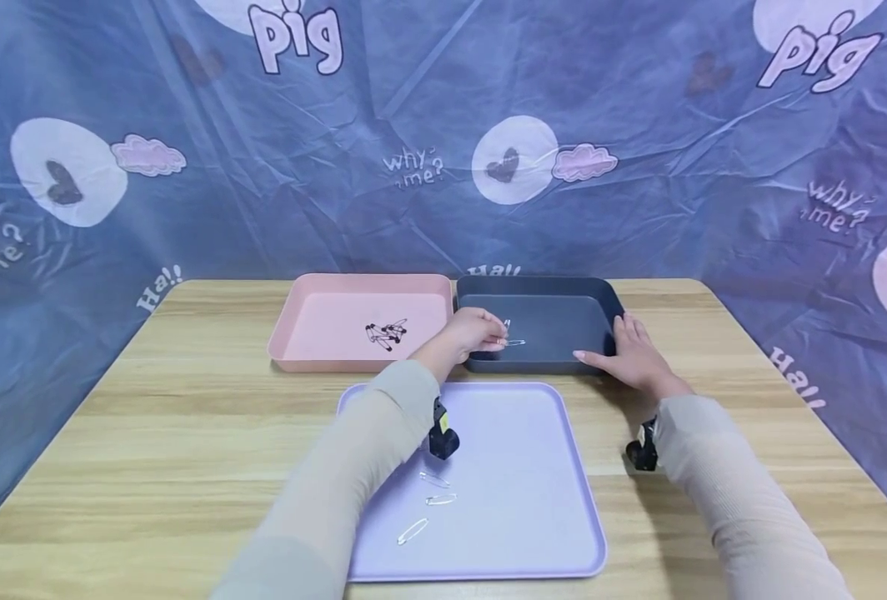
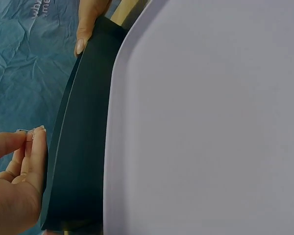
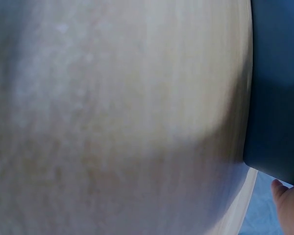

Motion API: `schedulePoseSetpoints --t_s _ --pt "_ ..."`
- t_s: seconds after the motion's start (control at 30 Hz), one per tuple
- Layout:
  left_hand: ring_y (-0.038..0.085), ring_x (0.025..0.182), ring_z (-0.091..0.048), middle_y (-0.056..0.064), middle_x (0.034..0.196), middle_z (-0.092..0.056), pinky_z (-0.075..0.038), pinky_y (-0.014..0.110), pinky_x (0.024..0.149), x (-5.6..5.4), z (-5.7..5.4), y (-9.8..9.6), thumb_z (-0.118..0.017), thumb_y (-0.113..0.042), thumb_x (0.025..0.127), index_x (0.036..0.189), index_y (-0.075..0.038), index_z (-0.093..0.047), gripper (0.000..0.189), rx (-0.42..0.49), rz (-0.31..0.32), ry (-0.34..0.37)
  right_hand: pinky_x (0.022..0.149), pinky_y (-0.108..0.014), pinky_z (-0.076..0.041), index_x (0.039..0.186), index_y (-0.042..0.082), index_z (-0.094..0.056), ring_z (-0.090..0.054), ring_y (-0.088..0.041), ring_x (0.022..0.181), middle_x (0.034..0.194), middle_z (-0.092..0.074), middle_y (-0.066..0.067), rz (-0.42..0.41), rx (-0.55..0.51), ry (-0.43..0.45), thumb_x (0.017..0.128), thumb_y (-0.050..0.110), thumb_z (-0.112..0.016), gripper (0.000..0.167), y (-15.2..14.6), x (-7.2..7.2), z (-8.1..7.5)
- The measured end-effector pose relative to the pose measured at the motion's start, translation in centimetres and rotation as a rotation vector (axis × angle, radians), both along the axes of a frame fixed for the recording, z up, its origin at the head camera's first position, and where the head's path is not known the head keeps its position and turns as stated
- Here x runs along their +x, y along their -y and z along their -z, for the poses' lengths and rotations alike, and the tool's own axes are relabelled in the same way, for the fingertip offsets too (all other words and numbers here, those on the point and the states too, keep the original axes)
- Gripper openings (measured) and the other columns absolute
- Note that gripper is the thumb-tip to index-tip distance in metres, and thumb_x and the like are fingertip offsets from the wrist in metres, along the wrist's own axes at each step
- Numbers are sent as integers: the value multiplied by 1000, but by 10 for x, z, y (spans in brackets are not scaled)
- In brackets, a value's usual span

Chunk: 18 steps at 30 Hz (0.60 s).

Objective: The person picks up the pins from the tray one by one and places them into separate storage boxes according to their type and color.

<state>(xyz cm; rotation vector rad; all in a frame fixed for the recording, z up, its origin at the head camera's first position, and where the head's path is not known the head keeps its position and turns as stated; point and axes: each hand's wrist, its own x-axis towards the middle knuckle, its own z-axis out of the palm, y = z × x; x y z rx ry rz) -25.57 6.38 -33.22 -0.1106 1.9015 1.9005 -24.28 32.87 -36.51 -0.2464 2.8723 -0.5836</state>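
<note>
Pinching a silver pin (image 2: 30, 132) in my left hand (image 1: 475, 329) over the dark tray (image 1: 556, 321), I see my right hand's (image 1: 634, 357) fingers spread against its corner

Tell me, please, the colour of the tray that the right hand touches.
Dark blue; the head view shows this tray best.

Arms (image 1: 744, 492) stretched forward, left hand (image 1: 478, 330) pinching, right hand (image 1: 638, 357) spread, fingers (image 1: 633, 327) seemingly straight
</note>
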Motion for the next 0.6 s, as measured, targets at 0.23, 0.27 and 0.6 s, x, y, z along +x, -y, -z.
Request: schedulePoseSetpoints --t_s 0.23,0.27,0.6 --pt "23 70 -62 20 77 -61 -51 25 62 -24 31 -9 -56 5 78 82 9 -57 6 58 -68 -35 98 -54 -2 131 -13 4 11 -42 123 135 11 -31 -8 2 -7 74 64 -46 108 3 0 -1" --pt "22 68 -62 19 75 -61 -51 25 60 -25 33 -11 -57 6 77 81 8 -57 5 54 -76 -37 98 -54 -2 131 -13 4 11 -43 123 135 11 -32 -8 2 -8 74 63 -46 107 3 0 -1" --pt "18 59 -61 15 68 -61 -50 22 52 -86 102 -32 -56 9 74 78 5 -59 6 5 -183 -70 98 -54 -3 132 -12 4 11 -42 123 136 11 -31 1 11 -3 74 64 -46 107 2 1 -3"
